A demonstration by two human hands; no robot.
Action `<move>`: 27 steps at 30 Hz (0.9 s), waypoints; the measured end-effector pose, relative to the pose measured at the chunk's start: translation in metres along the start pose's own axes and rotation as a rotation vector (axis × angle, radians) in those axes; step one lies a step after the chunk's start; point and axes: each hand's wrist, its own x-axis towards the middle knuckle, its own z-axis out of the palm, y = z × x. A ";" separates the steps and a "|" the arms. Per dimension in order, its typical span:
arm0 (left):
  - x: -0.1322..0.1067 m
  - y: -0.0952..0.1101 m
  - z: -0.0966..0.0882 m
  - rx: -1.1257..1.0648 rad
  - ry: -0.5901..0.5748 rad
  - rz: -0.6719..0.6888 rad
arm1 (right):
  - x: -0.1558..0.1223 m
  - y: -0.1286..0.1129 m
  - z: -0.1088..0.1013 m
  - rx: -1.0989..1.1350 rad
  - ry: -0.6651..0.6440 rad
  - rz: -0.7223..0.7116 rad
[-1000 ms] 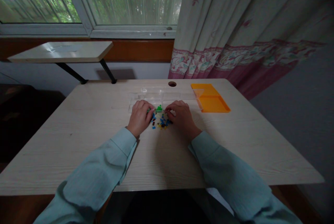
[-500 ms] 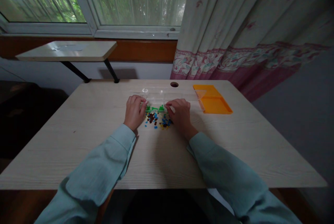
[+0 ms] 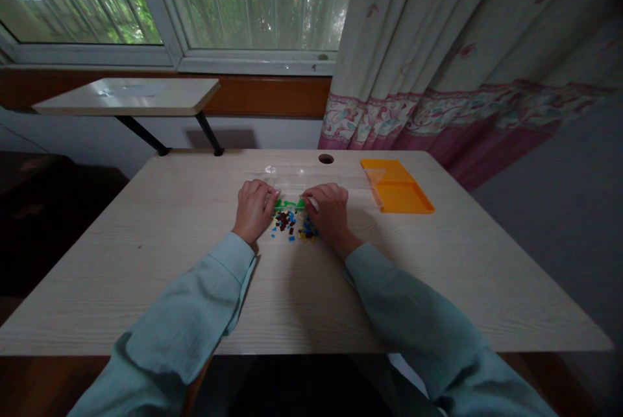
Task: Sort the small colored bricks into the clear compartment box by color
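My left hand (image 3: 254,211) is closed in a pinch at the left end of a small green plastic piece (image 3: 289,203). At the piece's right end, the fingertips of my right hand (image 3: 331,214) are pressed together; what is between them is too small to make out. In front of the green piece lies a loose pile of tiny brown, blue and yellow building bricks (image 3: 285,221). My right hand partly covers the right side of the pile. Just behind both hands lies a clear plastic tray (image 3: 318,178).
An orange tray (image 3: 402,190) lies at the right rear of the wooden table (image 3: 195,300), partly under the clear tray's end. A cable hole (image 3: 326,159) is near the back edge. A raised shelf (image 3: 146,96) stands at the left rear; a curtain (image 3: 389,67) hangs behind.
My right hand has moved a little to the left, bringing its fingertips onto the right end of the green piece. My left hand has barely shifted.
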 end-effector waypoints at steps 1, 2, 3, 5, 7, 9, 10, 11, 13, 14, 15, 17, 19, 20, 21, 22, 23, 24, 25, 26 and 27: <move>0.000 0.000 0.000 0.006 -0.007 -0.002 | 0.000 0.001 0.000 -0.001 -0.005 -0.003; 0.000 0.001 -0.001 0.014 -0.012 -0.004 | 0.000 0.001 0.000 -0.003 -0.006 -0.007; 0.000 0.001 -0.001 0.021 -0.014 -0.005 | -0.001 0.002 0.000 -0.005 -0.004 -0.010; 0.000 0.002 -0.001 0.033 -0.012 -0.004 | -0.001 0.003 0.002 -0.009 -0.002 -0.017; -0.001 0.003 0.000 0.039 -0.006 -0.004 | -0.001 0.004 0.003 -0.012 -0.011 -0.021; -0.001 0.003 0.000 0.043 0.000 -0.005 | 0.000 0.004 0.005 -0.014 -0.023 -0.018; -0.001 0.003 0.000 0.044 0.003 -0.007 | 0.000 0.005 0.005 -0.014 -0.024 -0.015; -0.001 0.003 0.000 0.044 0.003 -0.009 | 0.000 0.005 0.004 -0.011 -0.021 -0.010; -0.001 0.003 0.000 0.039 0.001 -0.012 | 0.000 0.006 0.003 -0.003 -0.004 0.002; -0.001 0.002 0.000 0.034 -0.001 -0.013 | -0.001 0.007 0.002 0.003 0.006 0.011; -0.001 0.002 0.000 0.028 -0.002 -0.014 | -0.001 0.007 0.001 0.009 0.014 0.018; 0.000 0.001 0.000 0.020 -0.005 -0.015 | -0.002 0.009 -0.003 0.021 0.026 0.038; 0.000 -0.001 0.001 0.014 -0.005 -0.016 | -0.003 0.012 -0.007 0.032 0.044 0.062; 0.000 -0.001 0.002 0.011 -0.005 -0.016 | -0.003 0.014 -0.009 0.038 0.054 0.073; 0.000 -0.002 0.002 0.007 -0.006 -0.015 | -0.003 0.016 -0.012 0.045 0.061 0.081; 0.000 -0.002 0.002 0.004 -0.006 -0.015 | -0.003 0.019 -0.015 0.050 0.066 0.088; 0.000 -0.003 0.002 0.003 -0.006 -0.014 | -0.003 0.021 -0.019 0.053 0.062 0.090; 0.000 -0.002 0.002 0.002 -0.006 -0.012 | -0.003 0.024 -0.023 0.052 0.048 0.086; 0.000 -0.002 0.002 0.002 -0.006 -0.011 | -0.002 0.027 -0.027 0.048 0.028 0.078; 0.000 -0.002 0.001 0.002 -0.005 -0.010 | -0.002 0.029 -0.031 0.040 0.002 0.064; 0.000 -0.001 0.001 0.001 -0.003 -0.009 | -0.001 0.032 -0.035 0.029 -0.029 0.048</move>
